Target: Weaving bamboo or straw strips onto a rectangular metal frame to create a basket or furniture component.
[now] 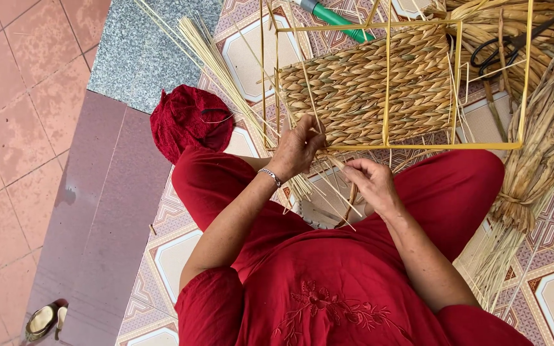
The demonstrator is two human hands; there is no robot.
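L hand pinched straw strands at woven panel edge, strands running toward R hand, which gripped their ends just beside.

One yellow wire frame holding one woven straw panel, one pair of black scissors, one red knitted hat, one green-handled tool.

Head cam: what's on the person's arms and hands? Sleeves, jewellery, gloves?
Both hands are bare, no gloves. The left hand has a thin silver chain bracelet at the wrist; the right hand shows no bracelet or watch. Forearms are uncovered. Short, loose red sleeves end near the elbows, part of a red top with tone-on-tone floral embroidery on the front.
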